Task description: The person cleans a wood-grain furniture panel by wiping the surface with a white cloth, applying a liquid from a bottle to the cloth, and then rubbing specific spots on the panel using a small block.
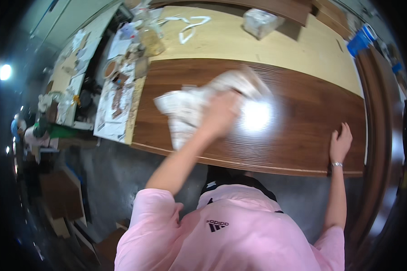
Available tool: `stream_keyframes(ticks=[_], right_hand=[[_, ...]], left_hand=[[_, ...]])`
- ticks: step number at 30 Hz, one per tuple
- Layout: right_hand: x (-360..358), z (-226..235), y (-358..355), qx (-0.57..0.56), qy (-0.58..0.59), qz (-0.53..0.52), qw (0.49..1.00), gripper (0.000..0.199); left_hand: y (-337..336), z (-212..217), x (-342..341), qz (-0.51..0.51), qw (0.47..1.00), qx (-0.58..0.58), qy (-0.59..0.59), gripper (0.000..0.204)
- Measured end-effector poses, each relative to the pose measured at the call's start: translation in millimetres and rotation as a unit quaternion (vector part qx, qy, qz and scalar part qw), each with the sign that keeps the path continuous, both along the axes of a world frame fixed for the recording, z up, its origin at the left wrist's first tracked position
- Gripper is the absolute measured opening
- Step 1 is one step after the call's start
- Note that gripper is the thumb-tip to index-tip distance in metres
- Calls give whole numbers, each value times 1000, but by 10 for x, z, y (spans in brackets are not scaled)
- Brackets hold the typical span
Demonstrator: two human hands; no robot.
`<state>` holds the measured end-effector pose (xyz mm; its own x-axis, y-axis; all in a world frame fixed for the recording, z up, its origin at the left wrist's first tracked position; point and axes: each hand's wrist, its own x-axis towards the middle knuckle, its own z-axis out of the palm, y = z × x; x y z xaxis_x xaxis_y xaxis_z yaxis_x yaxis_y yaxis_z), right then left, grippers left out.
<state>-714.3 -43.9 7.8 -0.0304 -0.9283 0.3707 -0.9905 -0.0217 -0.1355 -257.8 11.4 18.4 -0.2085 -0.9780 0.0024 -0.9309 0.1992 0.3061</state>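
A dark brown wood-grain panel lies flat on the pale bench in front of me. My left hand, smeared by motion, presses a crumpled whitish cloth against the panel left of its middle. The cloth spreads out on both sides of the hand, and its far end is blurred. At the panel's right end, near the front edge, my right hand rests with its fingers stretched out and holds nothing. A bright light reflection shows on the panel between my hands.
Beyond the panel, a plastic-wrapped block and a white strap lie on the pale bench top. A cluttered side table stands at the left. A blue container is at the far right, near upright brown boards.
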Motion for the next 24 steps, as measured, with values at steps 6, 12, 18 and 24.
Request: stream_keyframes(ticks=[6, 12, 18, 24], right_hand=[[211, -41, -79, -23, -18, 12, 999, 44], [17, -50, 3, -81, -290, 10, 954, 29], [-1373, -159, 720, -260, -524, -184, 790, 20], [-2346, -824, 2791, -174, -475, -403, 763, 24]], left_hand=[[-730, -206, 790, 227, 966, -62, -108, 65], [-1434, -177, -1259, -7, 994, -71, -78, 69], [-579, 48, -3583, -345, 935, -48, 59, 59], [441, 80, -3502, -476, 760, 265, 354, 46]])
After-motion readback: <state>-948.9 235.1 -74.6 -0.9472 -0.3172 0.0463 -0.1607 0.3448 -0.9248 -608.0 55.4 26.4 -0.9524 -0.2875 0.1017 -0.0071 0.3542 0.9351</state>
